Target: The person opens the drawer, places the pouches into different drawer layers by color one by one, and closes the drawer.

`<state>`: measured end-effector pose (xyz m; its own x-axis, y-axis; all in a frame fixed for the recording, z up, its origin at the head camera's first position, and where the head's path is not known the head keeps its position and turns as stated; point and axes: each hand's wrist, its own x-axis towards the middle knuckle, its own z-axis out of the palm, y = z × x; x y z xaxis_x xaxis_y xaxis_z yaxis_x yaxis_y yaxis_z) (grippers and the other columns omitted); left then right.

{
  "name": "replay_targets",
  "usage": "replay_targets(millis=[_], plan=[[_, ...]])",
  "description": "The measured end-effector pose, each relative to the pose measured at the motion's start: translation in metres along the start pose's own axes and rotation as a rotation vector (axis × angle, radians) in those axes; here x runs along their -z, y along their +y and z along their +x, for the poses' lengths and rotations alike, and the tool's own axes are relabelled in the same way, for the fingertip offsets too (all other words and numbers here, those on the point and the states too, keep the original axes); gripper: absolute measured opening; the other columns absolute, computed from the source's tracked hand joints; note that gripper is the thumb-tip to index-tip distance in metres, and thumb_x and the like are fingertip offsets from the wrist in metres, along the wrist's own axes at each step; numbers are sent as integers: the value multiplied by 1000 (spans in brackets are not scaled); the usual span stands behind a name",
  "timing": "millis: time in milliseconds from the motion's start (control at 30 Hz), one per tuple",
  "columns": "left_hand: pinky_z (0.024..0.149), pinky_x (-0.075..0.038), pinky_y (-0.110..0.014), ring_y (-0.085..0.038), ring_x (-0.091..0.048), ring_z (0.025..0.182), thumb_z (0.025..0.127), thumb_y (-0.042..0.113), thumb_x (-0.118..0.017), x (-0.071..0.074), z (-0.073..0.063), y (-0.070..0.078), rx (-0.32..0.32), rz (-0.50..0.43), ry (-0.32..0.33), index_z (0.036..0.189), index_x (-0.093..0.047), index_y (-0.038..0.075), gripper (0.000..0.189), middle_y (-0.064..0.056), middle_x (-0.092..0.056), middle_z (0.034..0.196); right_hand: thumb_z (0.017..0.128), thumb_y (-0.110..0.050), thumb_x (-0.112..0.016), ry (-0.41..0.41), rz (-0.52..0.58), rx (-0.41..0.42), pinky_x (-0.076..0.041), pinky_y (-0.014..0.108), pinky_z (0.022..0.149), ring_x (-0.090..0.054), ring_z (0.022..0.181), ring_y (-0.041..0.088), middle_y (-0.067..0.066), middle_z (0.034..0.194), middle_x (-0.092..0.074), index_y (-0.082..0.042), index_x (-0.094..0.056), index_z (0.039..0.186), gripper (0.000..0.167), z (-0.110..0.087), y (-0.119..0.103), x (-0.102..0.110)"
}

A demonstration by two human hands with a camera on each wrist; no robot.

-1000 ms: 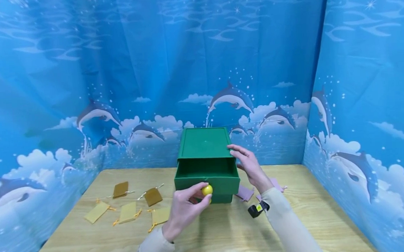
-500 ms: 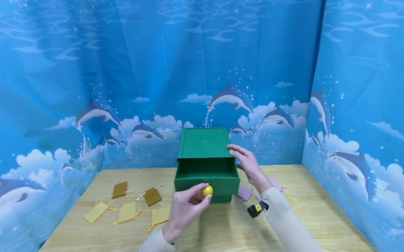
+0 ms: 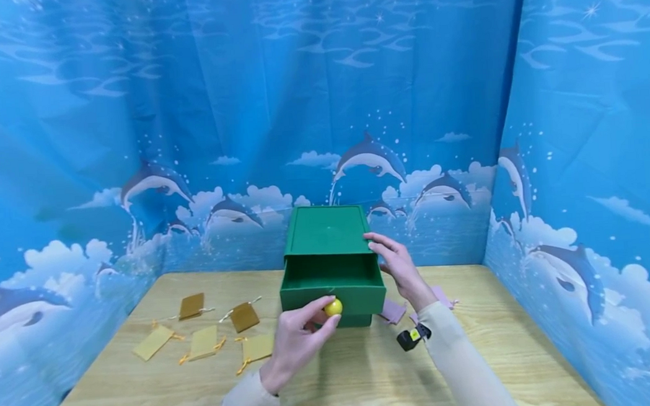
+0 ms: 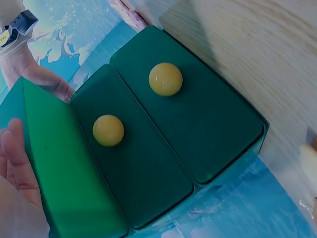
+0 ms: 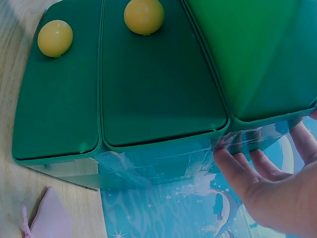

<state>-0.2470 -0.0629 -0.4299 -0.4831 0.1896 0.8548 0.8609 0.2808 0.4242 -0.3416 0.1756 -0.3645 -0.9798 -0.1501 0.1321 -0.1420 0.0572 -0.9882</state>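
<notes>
A green drawer cabinet (image 3: 326,229) stands on the table. Its top drawer (image 3: 364,299) is pulled out, and the part of its inside that shows is bare. My left hand (image 3: 300,341) pinches that drawer's yellow round knob (image 3: 333,307) between thumb and fingers. My right hand (image 3: 398,264) rests its fingertips on the cabinet's upper right edge. In the right wrist view, its fingers (image 5: 233,171) touch the cabinet's taped side. Two lower drawers sit pushed in, with yellow knobs (image 4: 166,79) on their fronts; the left wrist view does not show the gripped knob.
On the table's left lie two brown pouches (image 3: 245,317) and several yellow ones (image 3: 204,342) with drawstrings. Purple pouches (image 3: 392,311) lie to the right, partly behind the right arm. A blue dolphin-print curtain (image 3: 241,109) hangs behind the table (image 3: 380,379).
</notes>
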Motion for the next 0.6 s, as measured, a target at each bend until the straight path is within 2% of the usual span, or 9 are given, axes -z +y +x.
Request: replay_targets(millis=[100, 267, 467, 600], plan=[[50, -51, -12, -1, -65, 60, 84, 1, -75, 4, 2, 0, -7, -37, -4, 111, -71, 7, 28, -2, -74, 74, 100, -36, -55, -2, -1, 2, -26, 64, 114, -31, 145, 27, 2, 155, -39, -18, -55, 140, 43, 0, 0, 1], [47, -49, -13, -5, -60, 51, 80, -7, -75, 15, 5, 2, -10, -52, 38, 99, -72, 2, 22, -4, -70, 66, 100, -37, -55, -12, -6, -6, -26, 63, 115, -30, 145, 27, 1, 155, -38, -19, -54, 141, 44, 1, 0, 2], [41, -47, -16, -17, -55, 43, 85, -13, -67, 34, 13, 15, 78, -144, 62, 89, -71, -6, 10, -12, -63, 60, 102, -36, -53, -20, -4, -20, -25, 63, 115, -27, 147, 27, 2, 157, -35, -18, -51, 143, 46, 3, 0, 3], [40, -46, -17, -18, -54, 42, 86, -13, -65, 45, 18, 26, 107, -151, 96, 88, -71, -7, 9, -13, -62, 58, 102, -34, -52, -23, -2, -28, -25, 63, 115, -25, 148, 27, 2, 159, -33, -17, -49, 145, 46, 4, 1, 3]])
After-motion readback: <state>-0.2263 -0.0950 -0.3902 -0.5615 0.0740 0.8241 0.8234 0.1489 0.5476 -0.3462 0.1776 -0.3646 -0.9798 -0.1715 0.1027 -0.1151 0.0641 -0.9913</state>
